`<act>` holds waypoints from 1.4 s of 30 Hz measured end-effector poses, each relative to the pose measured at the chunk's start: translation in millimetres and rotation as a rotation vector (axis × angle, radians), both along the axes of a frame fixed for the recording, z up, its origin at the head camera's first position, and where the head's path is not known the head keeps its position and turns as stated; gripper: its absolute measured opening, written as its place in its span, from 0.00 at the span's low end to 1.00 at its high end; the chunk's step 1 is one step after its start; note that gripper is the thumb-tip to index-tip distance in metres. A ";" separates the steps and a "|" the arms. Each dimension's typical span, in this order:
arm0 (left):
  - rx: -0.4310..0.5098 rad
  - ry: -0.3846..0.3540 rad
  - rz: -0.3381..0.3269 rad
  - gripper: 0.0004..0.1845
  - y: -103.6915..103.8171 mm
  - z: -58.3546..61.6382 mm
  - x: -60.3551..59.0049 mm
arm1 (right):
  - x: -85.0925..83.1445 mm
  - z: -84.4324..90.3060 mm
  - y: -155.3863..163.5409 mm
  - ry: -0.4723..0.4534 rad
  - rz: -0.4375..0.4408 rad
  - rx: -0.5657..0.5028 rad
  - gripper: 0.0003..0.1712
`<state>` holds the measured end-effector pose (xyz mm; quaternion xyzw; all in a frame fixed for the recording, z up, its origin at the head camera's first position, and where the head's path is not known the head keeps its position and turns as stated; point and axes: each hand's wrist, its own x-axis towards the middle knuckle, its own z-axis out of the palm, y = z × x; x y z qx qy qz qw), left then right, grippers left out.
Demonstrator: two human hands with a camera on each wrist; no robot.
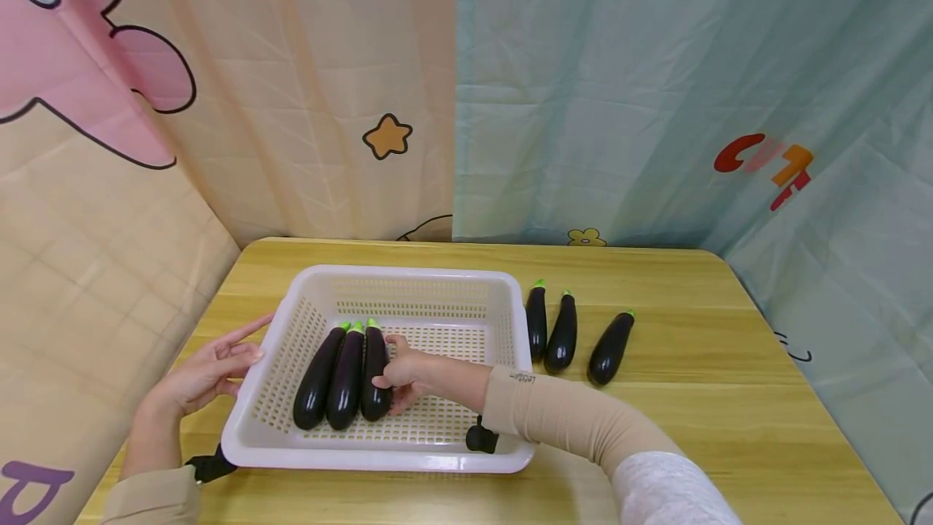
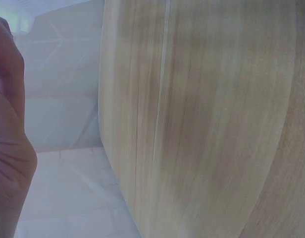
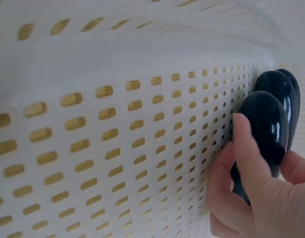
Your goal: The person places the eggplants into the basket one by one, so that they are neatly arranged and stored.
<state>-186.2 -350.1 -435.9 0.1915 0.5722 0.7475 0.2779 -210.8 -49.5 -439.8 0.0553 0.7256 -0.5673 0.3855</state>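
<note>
Three dark purple eggplants lie side by side in the left half of a white perforated plastic basket (image 1: 408, 462). My right hand (image 1: 408, 373) reaches in and holds the rightmost eggplant (image 1: 373, 383), thumb on one side and fingers on the other. Beside it lie the middle eggplant (image 1: 345, 383) and the left eggplant (image 1: 315, 387), green stems toward the far side. In the right wrist view, the gripped eggplant (image 3: 264, 119) stands nearest. At the basket's left rim, my left hand (image 1: 207, 371) has its fingers extended, tips right at the edge.
On the wooden table (image 1: 700, 428), right of the basket, lie three more eggplants: one close to the basket wall (image 1: 536, 322), a middle eggplant (image 1: 561, 335) and an outer eggplant (image 1: 611, 348). Printed curtains (image 1: 583, 104) hang behind and along the sides.
</note>
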 end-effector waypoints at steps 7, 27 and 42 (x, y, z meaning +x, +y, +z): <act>0.009 -0.001 -0.010 0.31 0.2 -0.2 0.1 | -2.8 9.1 2.8 0.095 -0.006 0.049 0.43; -0.017 -0.001 0.002 0.31 0.4 0.7 0.6 | -34.8 80.9 63.6 0.339 -0.038 -0.219 0.43; -0.004 0.014 -0.011 0.31 1.0 1.3 0.9 | -44.0 114.0 155.0 0.454 -0.233 -0.351 0.40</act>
